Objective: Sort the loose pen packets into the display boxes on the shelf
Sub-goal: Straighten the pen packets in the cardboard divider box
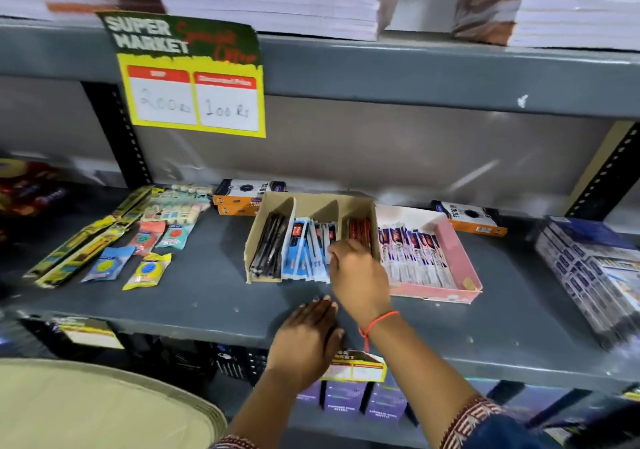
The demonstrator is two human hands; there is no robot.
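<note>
A brown cardboard display box (304, 203) with three compartments stands on the grey shelf (207, 296). Its left slot holds black pen packets (268, 248), the middle slot blue-and-white packets (304, 251), the right slot red packets (360, 229). A pink display box (457, 251) beside it holds purple-and-white pen packets (412, 254). My right hand (356, 275) reaches into the brown box at the front of the middle and right slots, fingers curled among the blue-and-white packets. My left hand (304, 338) rests flat on the shelf's front edge, holding nothing.
Loose erasers and sharpener packets (152, 241) and long yellow packets (86, 241) lie at the left. Orange-and-black boxes (242, 196) stand behind. Stacked packs (588, 275) sit at the right. A yellow price sign (194, 95) hangs above; notebooks fill the upper shelf.
</note>
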